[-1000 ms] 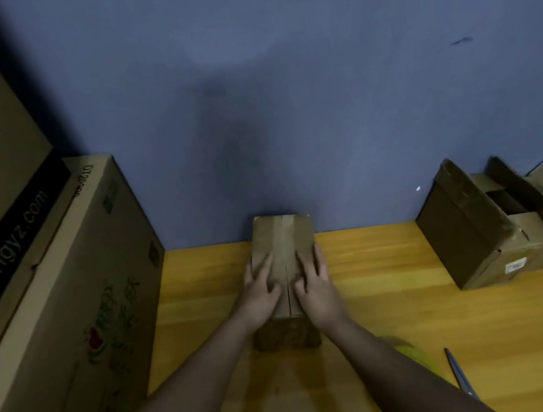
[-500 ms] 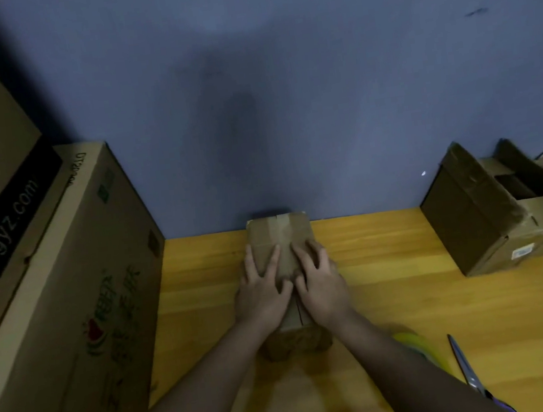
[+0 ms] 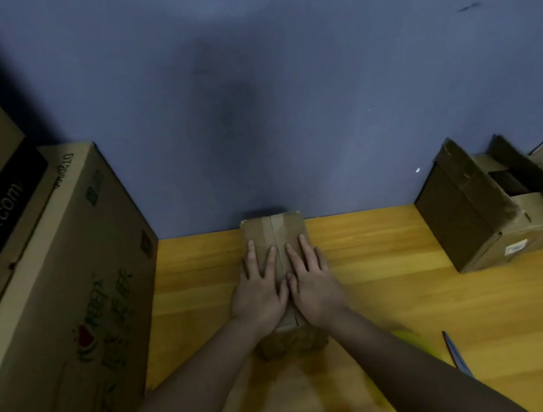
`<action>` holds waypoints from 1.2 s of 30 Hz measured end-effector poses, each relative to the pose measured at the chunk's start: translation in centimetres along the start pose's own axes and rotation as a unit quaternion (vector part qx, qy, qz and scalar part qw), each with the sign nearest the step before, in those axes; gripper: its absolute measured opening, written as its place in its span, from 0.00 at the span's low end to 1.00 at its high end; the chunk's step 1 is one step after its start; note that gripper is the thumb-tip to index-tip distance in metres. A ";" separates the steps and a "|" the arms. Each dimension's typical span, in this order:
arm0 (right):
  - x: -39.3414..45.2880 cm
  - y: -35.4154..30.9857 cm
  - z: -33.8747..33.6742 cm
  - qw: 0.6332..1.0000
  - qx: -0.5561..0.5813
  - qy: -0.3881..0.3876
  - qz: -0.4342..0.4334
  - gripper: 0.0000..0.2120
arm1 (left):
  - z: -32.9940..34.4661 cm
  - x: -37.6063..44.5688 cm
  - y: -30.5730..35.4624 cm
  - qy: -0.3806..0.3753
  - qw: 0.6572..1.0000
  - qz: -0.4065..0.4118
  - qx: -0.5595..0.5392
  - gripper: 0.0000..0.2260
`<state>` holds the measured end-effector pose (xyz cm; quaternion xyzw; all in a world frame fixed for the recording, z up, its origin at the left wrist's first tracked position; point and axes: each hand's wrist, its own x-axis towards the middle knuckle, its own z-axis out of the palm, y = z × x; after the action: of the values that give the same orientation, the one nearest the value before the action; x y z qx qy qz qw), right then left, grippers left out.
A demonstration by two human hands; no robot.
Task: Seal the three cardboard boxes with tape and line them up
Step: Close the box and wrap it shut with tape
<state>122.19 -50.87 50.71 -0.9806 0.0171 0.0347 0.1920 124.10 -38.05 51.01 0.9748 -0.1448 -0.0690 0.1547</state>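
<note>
- Left hand (image 3: 261, 293) and right hand (image 3: 315, 284) are pressing flat, fingers straight, on the small box (image 3: 273, 231).
- Big carton (image 3: 66, 284) is showing "ngyz.com".

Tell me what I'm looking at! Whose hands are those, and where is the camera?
The camera sits on a person's head and looks down, so you see their own arms. The left hand and right hand lie flat on a small cardboard box, pressing its top down. Nothing is gripped. The box stands on a yellow wooden table. To the right is an open box, with scissors nearer you. Big cartons stand at the left.
</note>
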 end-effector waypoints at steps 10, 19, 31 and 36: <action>-0.8 -0.8 -1.7 0.996 -0.002 0.088 0.010 0.20 | -2.3 -0.8 0.9 0.011 0.990 -0.020 -0.138 0.21; -1.5 0.5 -5.1 0.993 0.045 0.101 -0.034 0.15 | -5.8 -1.4 2.4 0.104 0.981 0.037 -0.157 0.20; -9.4 12.8 -3.8 0.980 0.084 0.072 0.164 0.11 | 3.1 -7.2 11.9 -0.070 0.897 0.401 0.174 0.16; -12.1 16.6 -2.1 0.982 0.084 -0.006 0.166 0.09 | 9.2 -9.3 13.2 -0.132 0.889 0.370 0.237 0.22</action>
<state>109.51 -66.77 47.37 -0.9442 0.1817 0.0708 0.2655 110.15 -49.80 47.45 0.8402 -0.5262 -0.0980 -0.0870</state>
